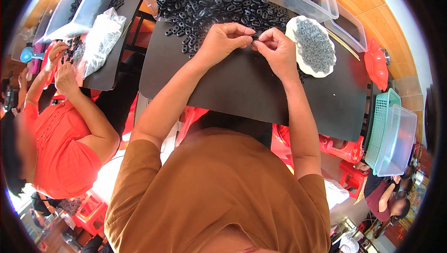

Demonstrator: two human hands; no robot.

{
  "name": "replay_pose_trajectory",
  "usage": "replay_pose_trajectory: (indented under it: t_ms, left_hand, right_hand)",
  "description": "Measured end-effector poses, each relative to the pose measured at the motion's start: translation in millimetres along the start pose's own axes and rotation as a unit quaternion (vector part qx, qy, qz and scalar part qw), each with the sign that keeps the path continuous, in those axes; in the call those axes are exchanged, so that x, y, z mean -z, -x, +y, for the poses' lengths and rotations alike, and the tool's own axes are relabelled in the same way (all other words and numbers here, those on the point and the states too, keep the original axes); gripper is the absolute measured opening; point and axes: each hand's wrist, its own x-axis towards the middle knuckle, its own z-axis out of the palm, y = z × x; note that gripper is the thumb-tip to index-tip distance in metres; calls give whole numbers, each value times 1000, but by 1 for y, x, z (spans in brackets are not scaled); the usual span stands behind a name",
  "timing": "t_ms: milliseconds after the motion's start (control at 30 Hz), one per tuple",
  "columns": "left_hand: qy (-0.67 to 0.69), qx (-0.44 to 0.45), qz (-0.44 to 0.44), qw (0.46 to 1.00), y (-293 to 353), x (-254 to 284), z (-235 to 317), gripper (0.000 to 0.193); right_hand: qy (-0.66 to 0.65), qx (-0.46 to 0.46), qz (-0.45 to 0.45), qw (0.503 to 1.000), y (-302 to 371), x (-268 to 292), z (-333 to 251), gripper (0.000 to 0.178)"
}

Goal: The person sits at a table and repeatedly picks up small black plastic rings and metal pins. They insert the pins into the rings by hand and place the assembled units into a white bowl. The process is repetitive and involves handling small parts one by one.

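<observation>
My left hand [226, 42] and my right hand [278, 52] meet above the dark table [233, 85], thumbs and fingertips pinched together. Between them is a small black plastic piece [254, 37], mostly covered by the fingers, so I cannot make out its full shape. Just beyond my hands spreads a big heap of black oval plastic pieces with two holes [205, 3]. To the right of my right hand, a white scalloped tray [290, 28] holds a mass of tiny grey parts, too small to name.
Clear plastic bins [305, 2] stand behind the heap and tray. Red dish [375, 64] and green basket [382, 113] are at the right edge. At the left, a person in red [70, 146] works at another table beside a clear plastic bag [104, 43].
</observation>
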Motion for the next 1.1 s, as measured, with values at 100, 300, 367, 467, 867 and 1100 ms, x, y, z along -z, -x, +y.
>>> replay_pose_trajectory:
  t_ms: [100,300,367,467,867,1100]
  left_hand:
    - [-13,-6,-1,1000,-1,0,-3,19]
    - [-54,-13,1,998,-1,1,-3,16]
    - [-99,-38,6,994,0,0,-3,15]
    - [-172,-85,13,981,2,-2,-4,14]
    - [-276,-182,4,944,2,-3,-8,12]
    - [-266,-209,2,941,1,-3,-12,11]
  right_hand:
    - [7,6,16,1000,1,-3,-2,13]
    - [-35,0,7,999,2,-8,3,12]
    - [-20,-13,-4,1000,3,-9,0,12]
    - [25,2,-7,1000,3,-10,2,13]
    - [191,35,-26,981,1,-3,0,17]
    - [176,59,-34,982,0,-3,9,13]
